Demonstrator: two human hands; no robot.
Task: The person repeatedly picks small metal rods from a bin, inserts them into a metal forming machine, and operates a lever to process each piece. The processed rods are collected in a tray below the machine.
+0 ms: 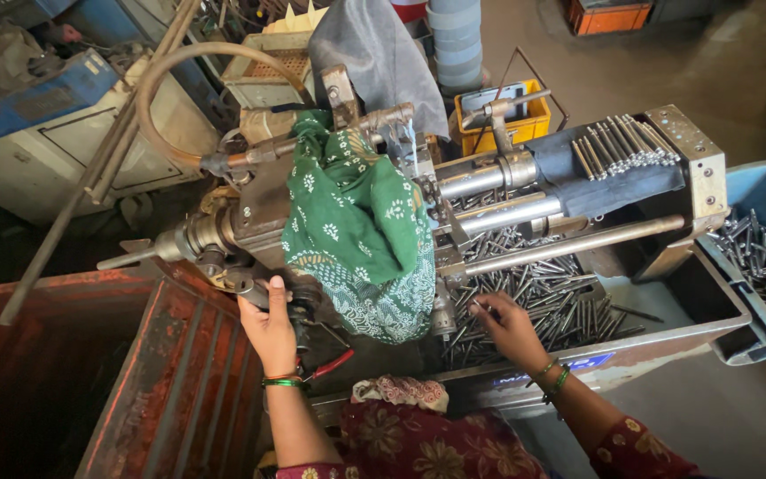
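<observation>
Both my hands at the machine.
My left hand (pixel 269 326) is wrapped around a lever (pixel 299 306); my right hand (pixel 509 326) pinches one rod (pixel 482 308) in the tray (pixel 667 330).

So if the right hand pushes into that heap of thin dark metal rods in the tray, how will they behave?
The thin dark metal rods look rigid and round, so they would probably roll and slide over each other. Loosely heaped in the grey tray, the pile likely shifts around the right hand. Their sheen suggests they may be slippery.
</observation>
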